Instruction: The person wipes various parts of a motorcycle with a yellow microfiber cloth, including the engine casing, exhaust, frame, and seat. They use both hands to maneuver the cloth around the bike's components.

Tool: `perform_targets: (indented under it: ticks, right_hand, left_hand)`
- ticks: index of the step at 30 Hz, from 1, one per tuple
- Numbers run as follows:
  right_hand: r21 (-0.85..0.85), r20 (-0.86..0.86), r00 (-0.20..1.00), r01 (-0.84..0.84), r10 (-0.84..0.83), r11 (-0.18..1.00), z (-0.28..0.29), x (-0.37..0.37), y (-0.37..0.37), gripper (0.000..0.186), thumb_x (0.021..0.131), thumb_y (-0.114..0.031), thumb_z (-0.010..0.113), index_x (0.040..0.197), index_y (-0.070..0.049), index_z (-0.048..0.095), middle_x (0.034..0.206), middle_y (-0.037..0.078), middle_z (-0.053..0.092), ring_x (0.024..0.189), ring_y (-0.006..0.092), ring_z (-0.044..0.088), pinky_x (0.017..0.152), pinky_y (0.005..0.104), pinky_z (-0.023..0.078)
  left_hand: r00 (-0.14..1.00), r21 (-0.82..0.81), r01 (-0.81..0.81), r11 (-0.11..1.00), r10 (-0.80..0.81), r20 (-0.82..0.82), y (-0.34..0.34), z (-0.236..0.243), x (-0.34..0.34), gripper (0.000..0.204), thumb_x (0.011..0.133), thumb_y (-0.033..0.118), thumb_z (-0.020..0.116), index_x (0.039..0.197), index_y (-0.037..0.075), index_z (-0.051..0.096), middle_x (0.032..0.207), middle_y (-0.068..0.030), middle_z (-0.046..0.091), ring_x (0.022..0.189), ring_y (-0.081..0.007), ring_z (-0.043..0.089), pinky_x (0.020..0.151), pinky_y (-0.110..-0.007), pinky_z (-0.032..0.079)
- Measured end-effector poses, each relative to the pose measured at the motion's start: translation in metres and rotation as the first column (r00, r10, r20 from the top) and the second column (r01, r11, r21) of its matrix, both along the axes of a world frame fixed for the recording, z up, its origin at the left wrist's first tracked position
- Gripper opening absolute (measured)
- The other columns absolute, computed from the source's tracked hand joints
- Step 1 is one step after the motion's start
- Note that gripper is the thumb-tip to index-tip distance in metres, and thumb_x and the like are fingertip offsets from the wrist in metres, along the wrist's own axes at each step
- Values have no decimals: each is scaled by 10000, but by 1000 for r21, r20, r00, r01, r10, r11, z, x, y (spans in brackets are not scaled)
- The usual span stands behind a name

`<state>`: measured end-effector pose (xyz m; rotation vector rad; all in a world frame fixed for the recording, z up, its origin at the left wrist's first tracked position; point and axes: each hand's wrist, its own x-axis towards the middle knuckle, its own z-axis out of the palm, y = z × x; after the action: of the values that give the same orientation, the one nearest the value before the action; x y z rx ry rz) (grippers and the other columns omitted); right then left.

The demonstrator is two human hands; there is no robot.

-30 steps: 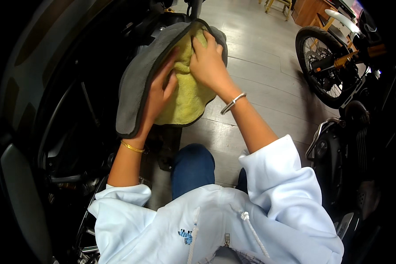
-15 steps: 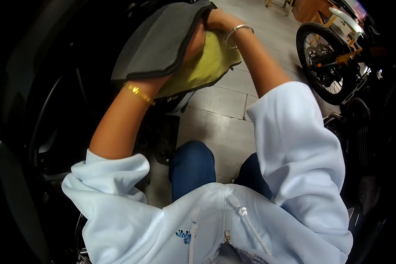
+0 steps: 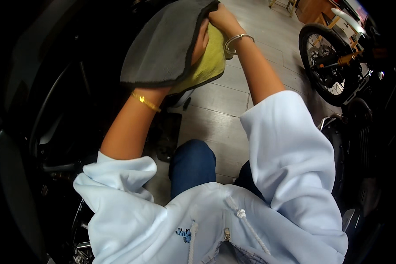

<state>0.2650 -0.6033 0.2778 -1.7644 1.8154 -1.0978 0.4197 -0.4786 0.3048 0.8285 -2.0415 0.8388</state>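
Observation:
A thick two-sided cloth (image 3: 160,48), grey on one face and yellow-green on the other with a dark bound edge, is draped over my left hand (image 3: 200,42). Part of that hand shows between the grey and yellow layers; most of its fingers are hidden, so I cannot see how far they are bent. My right hand (image 3: 222,20) is closed on the cloth's dark-edged upper corner, beside the left hand. A gold bracelet (image 3: 145,102) circles my left wrist, and silver bangles (image 3: 235,42) sit on my right wrist.
Dark motorcycle parts (image 3: 59,167) stand close along my left side. To the right is a motorcycle with a spoked wheel (image 3: 323,64). Grey floor tiles (image 3: 215,116) lie between them, beneath my knees in blue trousers (image 3: 192,167). Wooden furniture (image 3: 308,11) stands farther back.
My left forearm has moved slightly right, and the cloth's lower edge has shifted with it. Less of the yellow side shows now. My right hand stays at the upper corner, a little higher.

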Motion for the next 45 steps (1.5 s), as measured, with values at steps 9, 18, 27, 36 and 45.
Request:
perform_targets:
  ticks: [9,18,27,36,45]
  right_hand:
    - [-208,124,992,33,-7,978,5,22,108,600,936,-250,472,1400,76,279,1322,417,323,1053,544,537,950,486,455]
    - [-305,602,795,139,77,942,-8,62,176,760,929,-115,505,1478,78,15,1431,353,210,1301,496,345,1078,447,342]
    - [-337,669,743,317,-11,887,-48,112,214,740,931,-194,580,1462,71,140,1334,309,346,1216,444,419,1010,447,357]
    - [-326,769,630,242,107,914,-86,130,226,657,930,-196,590,1403,66,217,1291,238,411,1189,327,434,1027,409,331]
    - [-319,725,680,190,110,928,-124,153,242,742,872,-284,668,1363,90,257,1257,264,426,1149,385,458,1010,420,346]
  left_hand:
    - [959,162,-145,976,180,-220,51,3,5,362,899,235,621,1258,186,636,1239,-108,612,1056,-254,627,912,-345,497]
    - [938,195,-179,964,227,-264,64,-1,1,384,910,157,584,1292,118,596,1306,-150,560,1203,-319,532,1006,-403,428]
    - [945,147,-200,969,230,-231,73,-62,41,487,950,290,466,1400,103,458,1406,-243,353,1294,-424,347,1061,-544,285]
    - [860,348,-120,930,272,-431,75,-119,72,539,988,357,401,1393,1,392,1359,-264,370,1267,-413,342,1069,-494,241]
    - [622,458,232,858,231,-748,81,-228,97,776,949,516,490,1478,25,204,1475,-197,260,1354,-316,271,1136,-464,179]
